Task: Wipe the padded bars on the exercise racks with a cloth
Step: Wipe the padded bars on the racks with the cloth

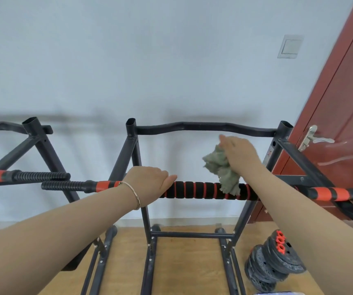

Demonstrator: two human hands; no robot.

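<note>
A black padded bar (201, 190) with thin red rings lies across the near side of a black metal exercise rack (133, 145). My left hand (150, 180) grips the bar at the left end of its padding, fingers curled over it. My right hand (240, 155) is raised a little above the bar and holds a grey-green cloth (222, 169). The cloth hangs down and its lower edge touches the padding near the right end. A second rack (37, 137) stands at the left with its own red and black bar (22, 176).
A wavy black top bar (203, 126) spans the rack's far side, close to the white wall. A red-brown door (341, 116) with a metal handle (311, 137) stands at the right. Stacked weight plates (275, 262) lie on the wooden floor at the lower right.
</note>
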